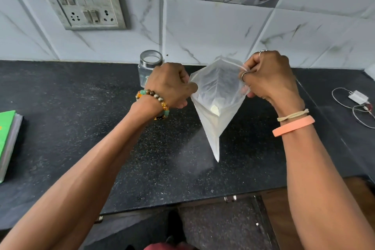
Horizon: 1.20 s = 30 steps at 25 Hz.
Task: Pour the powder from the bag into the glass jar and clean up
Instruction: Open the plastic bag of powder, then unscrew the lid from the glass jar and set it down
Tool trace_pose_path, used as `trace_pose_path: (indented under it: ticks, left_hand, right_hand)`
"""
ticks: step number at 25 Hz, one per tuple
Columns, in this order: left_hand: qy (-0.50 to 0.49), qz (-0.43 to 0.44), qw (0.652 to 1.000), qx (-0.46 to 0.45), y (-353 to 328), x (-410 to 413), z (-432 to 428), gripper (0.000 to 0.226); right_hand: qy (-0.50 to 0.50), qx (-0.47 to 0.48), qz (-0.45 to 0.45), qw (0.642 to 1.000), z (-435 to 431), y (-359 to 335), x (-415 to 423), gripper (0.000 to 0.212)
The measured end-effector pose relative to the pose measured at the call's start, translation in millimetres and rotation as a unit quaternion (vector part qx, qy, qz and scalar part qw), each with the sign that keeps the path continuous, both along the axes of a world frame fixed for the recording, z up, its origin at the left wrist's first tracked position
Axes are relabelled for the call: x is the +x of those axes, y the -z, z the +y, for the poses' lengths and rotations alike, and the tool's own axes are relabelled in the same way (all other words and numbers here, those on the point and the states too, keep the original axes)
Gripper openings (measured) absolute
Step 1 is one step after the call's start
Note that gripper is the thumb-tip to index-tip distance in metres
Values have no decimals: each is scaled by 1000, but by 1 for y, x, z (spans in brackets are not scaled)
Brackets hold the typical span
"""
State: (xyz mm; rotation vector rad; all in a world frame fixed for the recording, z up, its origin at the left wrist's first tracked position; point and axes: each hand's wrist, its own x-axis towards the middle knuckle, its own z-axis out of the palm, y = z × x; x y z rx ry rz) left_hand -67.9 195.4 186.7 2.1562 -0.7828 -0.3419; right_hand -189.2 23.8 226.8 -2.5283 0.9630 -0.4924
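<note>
A clear plastic bag point(215, 105) hangs above the black counter point(81, 107), its mouth held apart and one corner pointing down. A small lump of pale powder point(215, 110) sits low inside it. My left hand point(170, 85) grips the bag's left edge and my right hand point(267, 77) pinches its right edge near the top. Behind my left hand stands the glass jar point(149, 65) by the wall, with a metal rim, partly hidden by the hand; I cannot tell whether a lid covers it. A faint dusting of powder point(194, 158) lies on the counter under the bag.
A green book point(8, 140) lies at the counter's left edge. A white charger with its cable point(358, 97) rests at the right. A switchboard point(85, 4) is mounted on the tiled wall. The counter's front edge runs below my forearms.
</note>
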Motion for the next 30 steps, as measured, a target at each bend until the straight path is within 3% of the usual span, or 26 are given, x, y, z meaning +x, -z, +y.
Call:
trace_pose_path:
  ticks: [2, 4, 7, 10, 13, 16, 20, 25, 27, 30]
  left_hand:
    - [30, 109, 992, -62, 4, -4, -10, 18]
    - [54, 237, 962, -123, 15, -12, -23, 30]
    - [71, 328, 935, -114, 39, -30, -47, 26]
    - [29, 293, 951, -96, 66, -41, -66, 10]
    - [-23, 311, 948, -59, 98, -38, -75, 10]
    - [-75, 329, 941, -37, 131, -33, -74, 11]
    - [-99, 314, 944, -11, 158, -22, -68, 10]
    - [-116, 413, 903, -10, 190, 3, -45, 9]
    - [-154, 351, 924, -11, 195, 27, -29, 13]
    - [-236, 161, 958, 17, 184, 78, -10, 9]
  right_hand:
    - [19, -32, 18, 999, -15, 0, -3, 12]
    - [55, -65, 38, 996, -35, -1, -8, 11]
    - [95, -124, 67, 985, -59, -5, -11, 13]
    - [76, -174, 91, 978, -61, 2, -1, 22]
    - [26, -197, 158, 967, -46, 34, 16, 23]
    - [-20, -159, 207, 965, -28, 75, 28, 21]
    - [-42, -109, 201, 973, -17, 117, 43, 12]
    - [-63, -20, 224, 972, 2, 170, 63, 6]
    - [-77, 8, 256, 964, 6, 189, 67, 14]
    - [-116, 51, 319, 939, 10, 204, 87, 40]
